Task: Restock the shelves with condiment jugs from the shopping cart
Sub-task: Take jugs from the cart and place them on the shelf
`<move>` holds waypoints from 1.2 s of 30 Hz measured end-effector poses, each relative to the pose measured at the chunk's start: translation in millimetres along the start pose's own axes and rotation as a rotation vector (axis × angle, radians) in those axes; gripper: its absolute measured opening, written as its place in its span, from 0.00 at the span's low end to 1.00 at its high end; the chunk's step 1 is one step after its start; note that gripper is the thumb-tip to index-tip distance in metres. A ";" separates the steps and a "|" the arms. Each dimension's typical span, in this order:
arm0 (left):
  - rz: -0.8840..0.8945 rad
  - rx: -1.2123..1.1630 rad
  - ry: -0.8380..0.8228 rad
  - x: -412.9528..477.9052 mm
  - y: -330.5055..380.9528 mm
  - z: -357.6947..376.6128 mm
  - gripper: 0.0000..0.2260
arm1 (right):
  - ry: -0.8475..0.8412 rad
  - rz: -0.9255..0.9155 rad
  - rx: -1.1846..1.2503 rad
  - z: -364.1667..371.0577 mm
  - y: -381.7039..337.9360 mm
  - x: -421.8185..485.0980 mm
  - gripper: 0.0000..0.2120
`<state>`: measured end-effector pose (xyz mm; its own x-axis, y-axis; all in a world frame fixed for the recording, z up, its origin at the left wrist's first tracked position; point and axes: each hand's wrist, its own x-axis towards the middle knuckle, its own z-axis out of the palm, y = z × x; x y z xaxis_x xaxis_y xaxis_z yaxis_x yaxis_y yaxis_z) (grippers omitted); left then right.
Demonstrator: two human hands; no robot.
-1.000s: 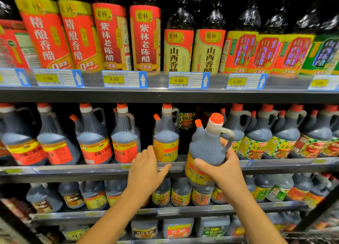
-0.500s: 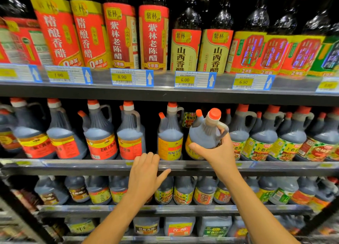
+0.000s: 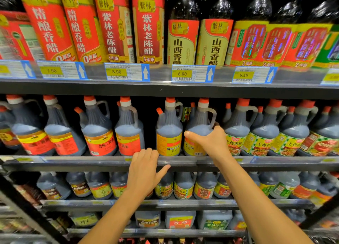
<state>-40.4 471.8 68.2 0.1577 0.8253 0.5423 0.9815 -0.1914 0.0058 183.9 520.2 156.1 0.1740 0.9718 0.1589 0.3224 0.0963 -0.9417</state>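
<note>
Fingers of the right hand (image 3: 212,142) clamp the dark orange-capped plastic jug (image 3: 200,120) at the front edge of the grey metal shelf (image 3: 275,163). Seat it flat, label forward, beside its yellow-labelled twin (image 3: 168,131). The left hand (image 3: 145,172), fingers apart, rests on that edge.

I am facing dark metal shelving (image 3: 91,89) that is filling my whole view, its tiers running from left to right. Clear plastic rails (image 3: 275,160) are lining the shelf fronts, and the upper one is carrying white-and-blue price tags (image 3: 126,72) with yellow panels. Light is glaring off the rails while the recesses are lying in shadow. A black upright (image 3: 27,208) is slanting at lower left.
</note>
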 end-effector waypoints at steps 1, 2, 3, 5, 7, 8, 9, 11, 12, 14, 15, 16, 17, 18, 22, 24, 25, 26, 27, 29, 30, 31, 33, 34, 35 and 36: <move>-0.002 0.001 -0.003 0.1 0.1 0.1 0.20 | -0.005 0.009 -0.004 -0.6 0.1 1.5 0.39; -0.005 0.002 -0.003 0.1 0.4 0.0 0.20 | -0.015 0.010 -0.008 -1.2 1.2 2.2 0.38; -0.009 0.001 -0.002 0.1 0.9 -0.2 0.20 | -0.026 0.005 -0.014 -1.6 2.1 1.6 0.37; -0.016 -0.005 0.002 0.1 2.6 -1.3 0.20 | -0.036 0.002 -0.021 -1.3 4.7 -1.0 0.39; -0.023 -0.009 -0.001 0.2 3.8 -2.3 0.20 | -0.043 -0.003 -0.021 -0.7 5.0 -5.0 0.41; -0.025 -0.008 -0.004 0.4 4.4 -2.6 0.20 | -0.051 -0.011 -0.019 -1.0 4.8 -7.4 0.40; -0.027 -0.005 -0.007 0.4 4.7 -3.1 0.20 | -0.065 -0.021 -0.017 -2.3 5.2 -9.9 0.38; -0.029 0.012 -0.017 -0.1 5.3 -4.5 0.20 | -0.105 -0.059 -0.042 -6.9 9.4 -14.3 0.32; -0.030 0.024 -0.024 -0.1 5.2 -5.2 0.20 | -0.133 -0.076 -0.082 -9.5 13.8 -16.0 0.29; -0.039 0.041 -0.037 0.1 6.2 -6.8 0.20 | -0.197 -0.107 -0.187 -16.0 24.2 -21.3 0.28; -0.046 0.047 -0.042 0.5 7.1 -7.9 0.19 | -0.217 -0.132 -0.248 -20.0 28.9 -23.8 0.31; -0.052 0.047 -0.045 0.7 7.9 -8.9 0.18 | -0.229 -0.156 -0.312 -24.8 33.0 -26.6 0.34; -0.055 0.036 -0.046 0.3 9.1 -10.5 0.17 | -0.241 -0.186 -0.378 -30.2 37.4 -29.4 0.36; -0.060 0.019 -0.044 -0.6 10.5 -12.9 0.16 | -0.247 -0.223 -0.449 -35.9 39.8 -33.1 0.35; -0.082 -0.021 -0.040 -13.6 21.4 -29.9 0.18 | -0.230 -0.386 -0.668 -61.9 38.1 -57.6 0.19; -0.081 -0.003 -0.036 -26.3 29.9 -40.4 0.17 | -0.256 -0.431 -0.763 -73.0 37.2 -74.9 0.17; -0.084 0.005 -0.046 -34.6 35.3 -45.4 0.15 | -0.274 -0.432 -0.805 -77.4 38.5 -83.3 0.17; -0.089 0.014 -0.069 -43.5 41.6 -50.8 0.13 | -0.292 -0.422 -0.839 -81.1 40.4 -91.7 0.16; -0.098 0.011 -0.108 -53.4 48.0 -55.5 0.11 | -0.307 -0.415 -0.873 -84.9 43.8 -100.4 0.16; -0.130 -0.029 -0.241 -75.7 63.1 -63.2 0.09 | -0.339 -0.415 -0.965 -92.7 53.1 -119.6 0.17; -0.122 -0.035 -0.318 -89.0 70.8 -65.5 0.10 | -0.362 -0.414 -1.021 -96.7 58.0 -131.4 0.17; -0.102 -0.033 -0.387 -103.3 78.7 -67.7 0.10 | -0.387 -0.404 -1.063 -100.9 63.1 -144.8 0.16; -0.077 -0.054 -0.482 -133.4 96.6 -74.2 0.11 | -0.429 -0.363 -1.096 -109.5 76.5 -172.8 0.15; -0.072 -0.062 -0.517 -150.2 106.2 -77.1 0.12 | -0.446 -0.331 -1.104 -114.5 82.6 -189.0 0.15; -0.063 -0.069 -0.541 -166.2 116.6 -80.6 0.12 | -0.460 -0.306 -1.109 -119.7 89.1 -204.8 0.15; -0.052 -0.066 -0.564 -182.6 127.2 -84.1 0.12 | -0.476 -0.287 -1.109 -125.6 95.3 -220.9 0.15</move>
<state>46.6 252.0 40.6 0.1609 0.9869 0.0077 0.9835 -0.1610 0.0823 293.1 287.7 68.5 -0.3132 0.9494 -0.0236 0.9461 0.3098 -0.0946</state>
